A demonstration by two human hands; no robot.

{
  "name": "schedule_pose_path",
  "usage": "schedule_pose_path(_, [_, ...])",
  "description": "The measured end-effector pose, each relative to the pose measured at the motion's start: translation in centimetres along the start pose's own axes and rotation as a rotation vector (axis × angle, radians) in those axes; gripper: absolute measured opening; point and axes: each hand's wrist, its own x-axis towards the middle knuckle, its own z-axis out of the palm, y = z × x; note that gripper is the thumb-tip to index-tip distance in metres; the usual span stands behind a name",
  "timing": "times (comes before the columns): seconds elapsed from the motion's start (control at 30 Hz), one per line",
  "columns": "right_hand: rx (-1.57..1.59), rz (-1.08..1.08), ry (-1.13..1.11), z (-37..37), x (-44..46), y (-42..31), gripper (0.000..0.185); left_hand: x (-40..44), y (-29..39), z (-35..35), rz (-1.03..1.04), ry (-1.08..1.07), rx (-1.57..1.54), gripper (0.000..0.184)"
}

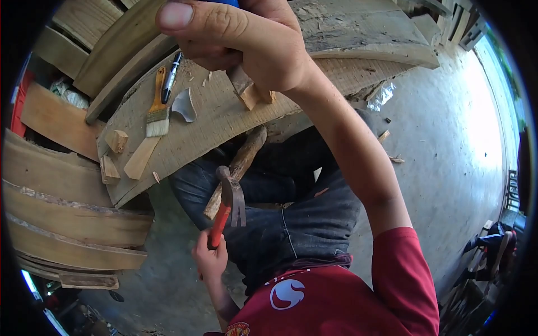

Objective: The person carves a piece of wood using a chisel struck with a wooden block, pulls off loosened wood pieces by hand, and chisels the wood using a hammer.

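Observation:
My left hand is closed round the red handle of a claw hammer. The hammer's head points up and away, above my lap. My right hand is raised close to the camera, its fingers curled and thumb stretched sideways. A blue thing shows in its grip at the top edge, mostly cut off. Below that hand, a notched wood block rests on the curved wooden board. A rough stick lies across my legs beside the hammer head.
On the board lie a paintbrush, a marker, a white curved shard and small wood offcuts. Stacked planks stand at the left. A thick slab sits at the back. Crumpled clear plastic lies right of the board.

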Motion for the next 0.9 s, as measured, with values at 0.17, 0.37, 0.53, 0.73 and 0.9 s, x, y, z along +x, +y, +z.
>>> schedule_pose_path(0.17, [-0.019,-0.072,-0.056,-0.6,0.2,0.8,0.025,0.0,-0.1,-0.2,0.012,0.016,0.001,0.017])
schedule_pose_path(0.37, [0.081,0.045,-0.039,-0.4,0.2,0.8,0.029,0.1,0.0,-0.4,-0.028,0.017,-0.011,0.016])
schedule_pose_path(0.53, [-0.004,-0.008,-0.053,-0.4,0.0,1.3,0.029,0.2,-0.5,-0.9,-0.038,0.033,0.003,0.019])
schedule_pose_path(0.73, [-0.327,-0.146,0.062,-0.3,0.3,3.2,0.039,1.1,-0.2,-2.9,-0.026,0.040,-0.226,0.019])
schedule_pose_path(0.9, [-0.238,-0.014,0.073,-0.6,-0.4,2.8,0.037,3.7,4.3,-7.6,-0.038,0.023,-0.462,0.016])
